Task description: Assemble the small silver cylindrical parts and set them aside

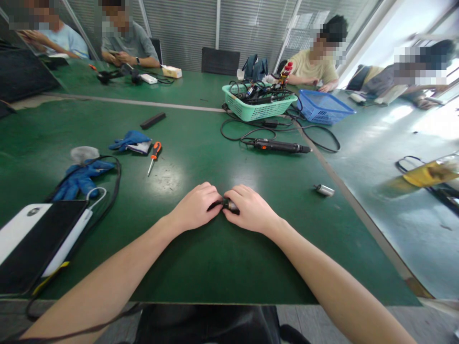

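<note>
My right hand (251, 209) is closed round a small cylinder (232, 206) with a metallic body and a dark end, low over the green table. My left hand (198, 205) meets it from the other side, its fingers closed on a dark piece (214, 205) at the cylinder's end. The fingers cover much of both, and whether they are joined I cannot tell. A silver cylinder (324, 190) with a thin dark tip, perhaps a small motor, lies apart to the right. Beyond my left hand lies an orange-handled screwdriver (155, 152).
A black electric screwdriver (281, 146) with its cable lies ahead, before a green basket (258, 111) of tools and a blue basket (324, 107). Blue gloves (81, 180), a black bar (153, 120) and a white-and-black device (41, 243) are leftward. Several people sit around.
</note>
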